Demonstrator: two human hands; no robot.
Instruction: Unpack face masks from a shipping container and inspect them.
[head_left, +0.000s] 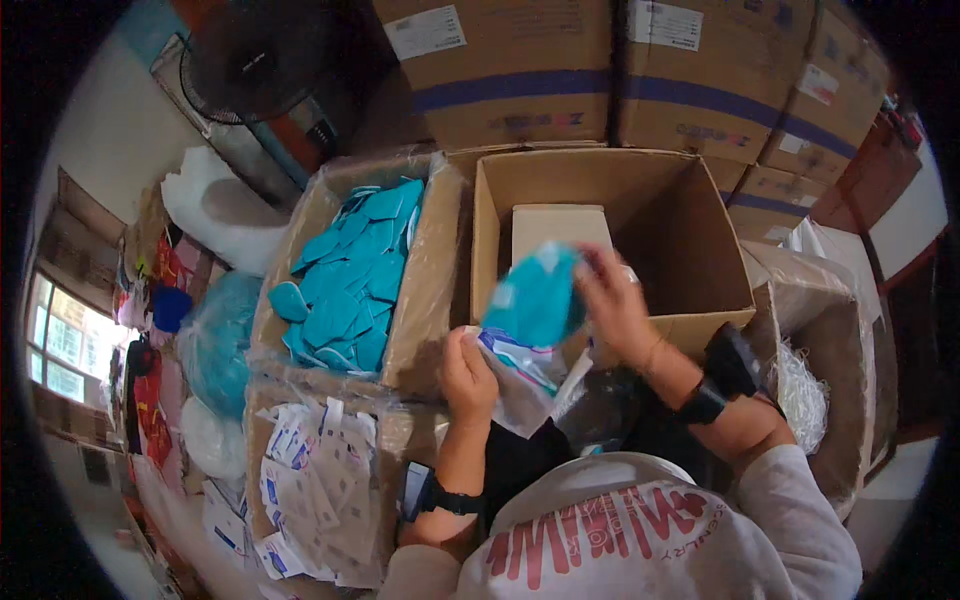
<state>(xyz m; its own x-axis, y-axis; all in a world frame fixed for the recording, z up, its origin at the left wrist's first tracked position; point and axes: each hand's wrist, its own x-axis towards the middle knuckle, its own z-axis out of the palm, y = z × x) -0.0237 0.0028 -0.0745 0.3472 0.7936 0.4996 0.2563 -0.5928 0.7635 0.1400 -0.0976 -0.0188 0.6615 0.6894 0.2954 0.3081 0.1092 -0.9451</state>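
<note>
My left hand (467, 380) is closed, pinching the rim of a clear plastic bag (520, 370) with purple and white print. A teal fabric pad (535, 300), blurred by motion, stands at the mouth of this bag, and its lower end overlaps the print. At the pad's right edge is my right hand (620, 305), its fingers bent around that edge and slightly smeared. To the left, a plastic-lined carton (425, 300) holds a heap of similar teal pads (350, 275) with pale edges. Below it, another box holds many flat printed packets (318, 480).
An open cardboard box (690, 318) with a smaller pale carton (560, 228) inside stands ahead. White shredded filler (800, 400) sits in a box at right. Taped cartons (510, 110) are stacked behind, near a black fan (245, 60). A teal-filled plastic bag (220, 335) lies far left.
</note>
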